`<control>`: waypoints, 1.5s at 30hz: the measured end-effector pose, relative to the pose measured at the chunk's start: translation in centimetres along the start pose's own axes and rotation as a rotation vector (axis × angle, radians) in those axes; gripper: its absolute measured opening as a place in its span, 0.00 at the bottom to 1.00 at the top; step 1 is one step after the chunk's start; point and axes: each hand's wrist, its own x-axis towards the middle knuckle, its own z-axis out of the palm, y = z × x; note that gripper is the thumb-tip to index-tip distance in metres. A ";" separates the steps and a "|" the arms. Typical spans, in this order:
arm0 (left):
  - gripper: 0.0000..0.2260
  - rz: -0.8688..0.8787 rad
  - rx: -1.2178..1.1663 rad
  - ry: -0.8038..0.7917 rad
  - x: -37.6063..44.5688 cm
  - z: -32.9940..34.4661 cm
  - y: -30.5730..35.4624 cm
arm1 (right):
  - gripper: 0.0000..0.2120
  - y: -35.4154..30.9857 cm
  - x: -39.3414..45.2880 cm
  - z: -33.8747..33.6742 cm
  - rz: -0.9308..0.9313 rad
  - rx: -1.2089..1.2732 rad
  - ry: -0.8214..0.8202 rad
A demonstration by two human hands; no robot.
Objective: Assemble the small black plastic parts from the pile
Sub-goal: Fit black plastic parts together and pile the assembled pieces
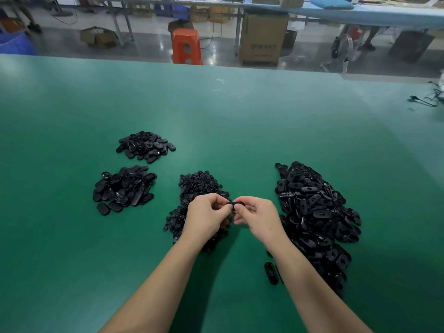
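Observation:
Both hands meet above the green table (240, 121), pinching one small black oval part (235, 204) between their fingertips. My left hand (206, 216) hovers over a pile of small round black pieces (197, 186). My right hand (258, 217) holds the part's right end, just left of a large pile of black oval shells (312, 212). Whether a round piece sits in the held part is hidden by my fingers.
Two smaller heaps of black oval parts lie to the left, one nearer (123, 188) and one farther (145, 146). A loose oval part (271, 272) lies by my right forearm. Black cables (425, 100) trail at the table's far right edge. Beyond the table stand an orange stool (186, 45) and a cardboard box (262, 39).

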 end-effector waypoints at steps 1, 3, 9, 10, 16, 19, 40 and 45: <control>0.05 -0.007 -0.003 -0.003 -0.1 0.0 0.0 | 0.15 0.0 0.0 0.0 0.007 0.003 -0.003; 0.05 -0.029 -0.022 -0.023 -0.2 0.0 0.0 | 0.14 0.1 -0.2 0.0 0.021 0.011 -0.014; 0.04 -0.046 -0.006 -0.028 -0.6 0.4 -0.3 | 0.08 0.8 -0.4 0.1 0.054 -0.004 -0.026; 0.04 -0.044 -0.008 -0.023 -0.6 0.4 -0.4 | 0.07 0.9 -0.3 0.1 0.057 0.000 -0.026; 0.05 0.009 -0.005 -0.010 -0.6 0.2 -0.2 | 0.08 0.8 -0.3 0.3 0.028 0.039 -0.001; 0.05 0.015 0.012 -0.044 -0.5 -0.2 -0.2 | 0.07 0.8 -0.2 0.5 0.014 -0.021 0.032; 0.03 -0.200 0.066 0.460 2.8 -10.6 -6.8 | 0.11 0.1 0.2 -3.7 -0.117 -0.985 -0.148; 0.04 -0.279 0.028 0.714 4.1 -16.2 -9.3 | 0.14 0.0 0.3 -5.6 0.025 -1.119 -0.268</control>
